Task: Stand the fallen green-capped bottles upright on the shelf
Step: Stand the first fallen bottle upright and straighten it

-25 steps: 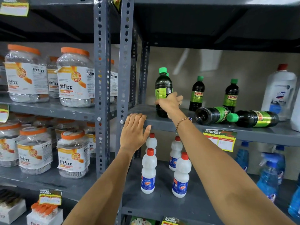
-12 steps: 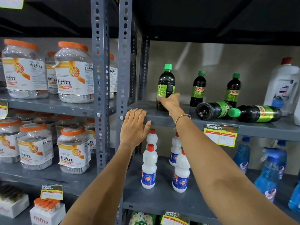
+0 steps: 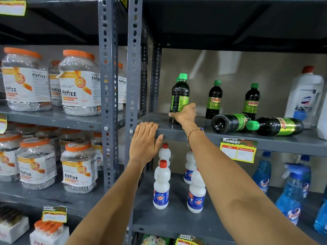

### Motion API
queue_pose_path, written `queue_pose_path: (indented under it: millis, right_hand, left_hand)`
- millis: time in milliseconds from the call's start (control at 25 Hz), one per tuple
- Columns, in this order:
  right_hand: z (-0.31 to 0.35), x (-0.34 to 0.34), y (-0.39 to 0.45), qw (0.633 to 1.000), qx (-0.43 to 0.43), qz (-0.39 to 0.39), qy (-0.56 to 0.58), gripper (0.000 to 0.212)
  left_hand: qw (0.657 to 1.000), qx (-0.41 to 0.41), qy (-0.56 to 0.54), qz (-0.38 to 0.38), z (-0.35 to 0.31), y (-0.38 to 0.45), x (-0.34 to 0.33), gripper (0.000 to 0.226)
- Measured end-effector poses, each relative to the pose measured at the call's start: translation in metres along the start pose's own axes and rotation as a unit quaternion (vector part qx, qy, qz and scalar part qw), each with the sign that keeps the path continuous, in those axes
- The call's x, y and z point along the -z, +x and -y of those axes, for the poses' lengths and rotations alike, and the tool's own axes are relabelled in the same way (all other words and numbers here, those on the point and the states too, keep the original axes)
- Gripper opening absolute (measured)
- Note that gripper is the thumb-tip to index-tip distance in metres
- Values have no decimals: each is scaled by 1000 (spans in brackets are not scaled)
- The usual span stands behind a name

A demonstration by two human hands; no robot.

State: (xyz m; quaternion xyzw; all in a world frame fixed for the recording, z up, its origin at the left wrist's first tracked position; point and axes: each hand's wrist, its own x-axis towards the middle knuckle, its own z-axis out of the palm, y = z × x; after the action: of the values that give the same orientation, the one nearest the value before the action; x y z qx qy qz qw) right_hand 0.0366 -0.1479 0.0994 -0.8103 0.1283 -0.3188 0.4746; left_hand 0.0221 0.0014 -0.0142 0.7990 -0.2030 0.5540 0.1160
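Observation:
My right hand (image 3: 184, 114) grips the lower part of a dark green-capped bottle (image 3: 179, 93), which stands upright at the left of the grey shelf (image 3: 177, 133). Another green cap peeks out just behind it. Two more such bottles stand upright further back, one in the middle (image 3: 214, 99) and one to the right (image 3: 251, 101). Two bottles lie on their sides on the shelf: one (image 3: 230, 123) with its base toward me, one (image 3: 277, 126) with its cap pointing left. My left hand (image 3: 145, 140) rests flat on the shelf's front edge, fingers together, holding nothing.
A large white jug with a red cap (image 3: 305, 98) stands at the shelf's right end. White bottles with red caps (image 3: 161, 184) and blue spray bottles (image 3: 292, 191) fill the shelf below. Orange-lidded jars (image 3: 79, 85) sit past the steel uprights (image 3: 134, 68) on the left.
My right hand has lowered the bottle onto the shelf and slid down to its lower part. My left hand has stayed on the shelf edge.

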Motion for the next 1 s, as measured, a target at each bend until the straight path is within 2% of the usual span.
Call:
queue_pose_path:
  millis: [160, 320, 480, 680, 840, 1000]
  right_hand:
    - [0, -1, -1, 999, -5, 32, 30, 71]
    - [-1, -1, -1, 999, -8, 16, -27, 84]
    - [-1, 0, 2, 997, -30, 47, 44, 76]
    - [1, -2, 2, 999, -32, 30, -21, 93]
    - [0, -3, 5, 997, -37, 64, 3, 81]
    - [-2, -4, 5, 997, -16, 32, -68, 93]
  left_hand:
    - [1000, -1, 0, -7, -1, 0, 0, 56]
    - [1000, -3, -6, -3, 0, 0, 0, 55]
    - [1000, -6, -9, 1, 1, 0, 0, 55]
    - [1000, 0, -10, 2, 1, 0, 1, 56]
    - [1000, 4, -13, 9, 0, 0, 2, 57]
    - [1000, -1, -11, 12, 2, -1, 1, 57]
